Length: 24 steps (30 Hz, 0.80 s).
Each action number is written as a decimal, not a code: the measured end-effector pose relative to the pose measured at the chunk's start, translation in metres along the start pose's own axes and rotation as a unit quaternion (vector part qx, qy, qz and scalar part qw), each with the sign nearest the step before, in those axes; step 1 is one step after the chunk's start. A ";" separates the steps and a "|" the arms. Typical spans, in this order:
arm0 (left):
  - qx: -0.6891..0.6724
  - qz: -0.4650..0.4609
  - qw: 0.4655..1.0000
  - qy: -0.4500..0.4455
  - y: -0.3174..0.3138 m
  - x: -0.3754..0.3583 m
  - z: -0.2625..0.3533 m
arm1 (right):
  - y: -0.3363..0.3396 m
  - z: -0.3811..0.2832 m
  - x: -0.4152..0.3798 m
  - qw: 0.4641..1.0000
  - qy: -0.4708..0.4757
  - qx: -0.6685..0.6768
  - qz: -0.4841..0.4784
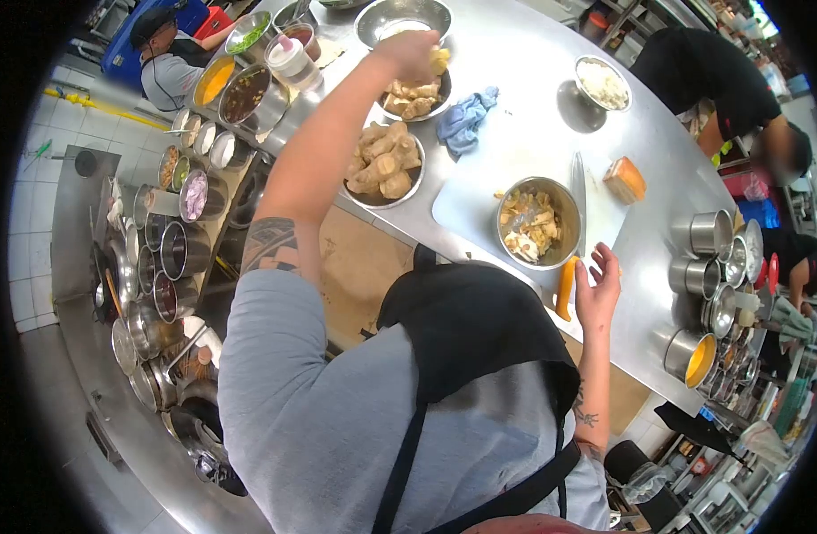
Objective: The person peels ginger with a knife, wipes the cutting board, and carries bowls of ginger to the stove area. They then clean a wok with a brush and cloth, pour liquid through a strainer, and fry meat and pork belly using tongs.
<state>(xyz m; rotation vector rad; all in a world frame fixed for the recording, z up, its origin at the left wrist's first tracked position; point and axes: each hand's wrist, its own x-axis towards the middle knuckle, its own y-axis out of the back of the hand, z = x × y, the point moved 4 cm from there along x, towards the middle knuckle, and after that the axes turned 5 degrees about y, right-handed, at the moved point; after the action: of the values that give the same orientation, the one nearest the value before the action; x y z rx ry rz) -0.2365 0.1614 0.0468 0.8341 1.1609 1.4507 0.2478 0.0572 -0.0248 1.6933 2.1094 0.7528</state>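
Note:
My left hand [413,55] reaches to the back of the steel table and is closed on a pale yellow ginger piece [438,60]. Below it is a bowl of cut ginger pieces [410,105], with a bowl of knobbly ginger [386,165] nearer my body. My right hand [598,283] has its fingers apart and holds nothing. Just left of it lies a knife with an orange handle [565,289], its blade pointing away. A steel bowl of peelings and scraps [535,224] stands on the white cutting board [462,200], beside the blade.
An orange-brown block [625,180] lies on the board's right side. A blue cloth [466,120] is behind the board. Further back are a bowl of white food [602,84] and an empty-looking colander [373,25]. Pots line both sides. Other people [163,67] work nearby.

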 end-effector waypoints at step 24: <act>-0.385 0.217 0.894 0.076 -0.038 -0.105 -0.127 | -0.024 -0.014 0.049 0.950 -0.264 -0.121 -0.115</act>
<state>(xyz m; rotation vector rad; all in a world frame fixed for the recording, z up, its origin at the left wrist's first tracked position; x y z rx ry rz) -0.3224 0.0298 -0.0165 0.4198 0.4089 2.1628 0.2093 0.0981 -0.0245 1.3058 1.7163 0.4061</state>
